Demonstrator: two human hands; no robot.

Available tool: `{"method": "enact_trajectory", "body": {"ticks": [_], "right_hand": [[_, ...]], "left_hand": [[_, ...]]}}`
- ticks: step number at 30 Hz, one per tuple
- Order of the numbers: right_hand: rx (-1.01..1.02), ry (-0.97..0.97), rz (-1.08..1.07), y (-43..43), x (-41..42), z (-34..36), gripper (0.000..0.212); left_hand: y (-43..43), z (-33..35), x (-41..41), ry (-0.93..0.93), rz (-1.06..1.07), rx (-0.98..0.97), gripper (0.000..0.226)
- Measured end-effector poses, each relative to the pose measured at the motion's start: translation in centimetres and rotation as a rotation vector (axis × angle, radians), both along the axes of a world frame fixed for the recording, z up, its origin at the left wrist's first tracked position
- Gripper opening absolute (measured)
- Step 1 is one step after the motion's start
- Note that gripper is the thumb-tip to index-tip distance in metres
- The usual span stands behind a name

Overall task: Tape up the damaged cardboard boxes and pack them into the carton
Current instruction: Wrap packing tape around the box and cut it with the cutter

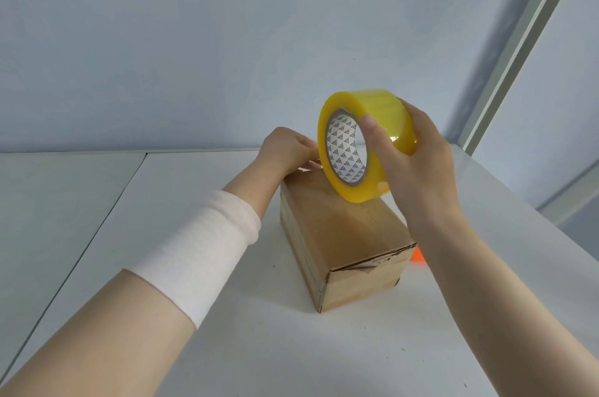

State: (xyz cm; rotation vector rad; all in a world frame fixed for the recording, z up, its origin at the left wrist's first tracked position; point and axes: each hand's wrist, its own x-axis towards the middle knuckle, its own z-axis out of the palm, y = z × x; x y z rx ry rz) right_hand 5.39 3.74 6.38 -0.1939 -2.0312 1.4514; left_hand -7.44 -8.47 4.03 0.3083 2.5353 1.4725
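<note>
A small brown cardboard box (pixel 343 238) lies on the white table (pixel 194 202), its near right corner torn and patched with old tape. My right hand (pixel 411 163) grips a yellowish roll of clear packing tape (pixel 363 144) just above the box's far end, thumb through the core. My left hand (pixel 288 150) rests at the box's far left edge, fingertips pinched beside the roll; whether they hold the tape's loose end is hidden by the roll. A white band wraps my left forearm.
A small orange object (pixel 417 256) peeks out on the table behind the box's right side. A pale wall stands behind the table, and a white frame post (pixel 505 72) rises at the right. The table has a seam at the left.
</note>
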Motion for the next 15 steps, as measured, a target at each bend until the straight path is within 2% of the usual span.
{"method": "enact_trajectory", "body": {"ticks": [6, 9, 12, 15], "right_hand": [[0.029, -0.022, -0.009, -0.37, -0.17, 0.31, 0.061], [0.036, -0.042, -0.002, -0.24, -0.17, 0.39, 0.062], [0.022, -0.043, 0.006, -0.22, -0.17, 0.53, 0.063], [0.019, -0.042, 0.017, -0.31, -0.10, 0.52, 0.063]], "left_hand": [[0.07, -0.15, 0.31, -0.005, -0.025, -0.049, 0.011], [0.11, -0.34, 0.00, 0.046, -0.027, -0.132, 0.006], [0.16, -0.50, -0.18, 0.152, -0.025, -0.270, 0.011], [-0.25, -0.88, -0.20, 0.089, -0.090, -0.352, 0.030]]}}
